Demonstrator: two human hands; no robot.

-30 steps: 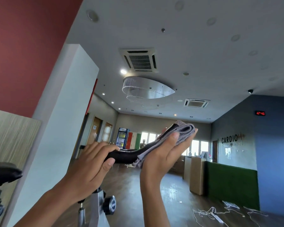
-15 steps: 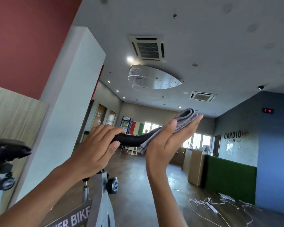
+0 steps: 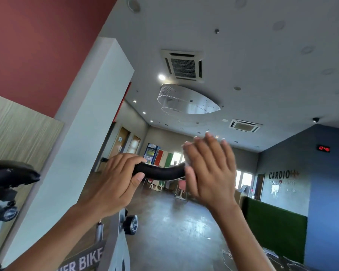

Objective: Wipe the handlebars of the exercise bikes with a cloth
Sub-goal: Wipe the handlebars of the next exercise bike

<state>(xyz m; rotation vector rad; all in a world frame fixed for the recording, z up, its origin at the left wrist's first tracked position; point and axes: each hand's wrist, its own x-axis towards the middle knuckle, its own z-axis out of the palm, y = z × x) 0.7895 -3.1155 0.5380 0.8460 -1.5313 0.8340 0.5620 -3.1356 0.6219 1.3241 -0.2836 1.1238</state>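
A black curved handlebar of a grey exercise bike crosses the middle of the head view. My left hand grips its left part, fingers over the top and thumb beneath. My right hand covers the bar's right end with its back toward the camera and its fingers straight and pointing up; it is motion-blurred. Only a pale sliver of the grey cloth shows at that hand's left edge, pressed against the bar. The rest of the cloth is hidden behind the palm.
A black adjustment knob sits on the bike's post below my left hand. Another bike's black part juts in at the left edge beside a white pillar. White cables lie on the floor near a green-fronted counter.
My right hand has turned over the bar's end, so its back now faces me and the cloth is nearly hidden. The camera has tilted down a little. My left hand keeps its grip.
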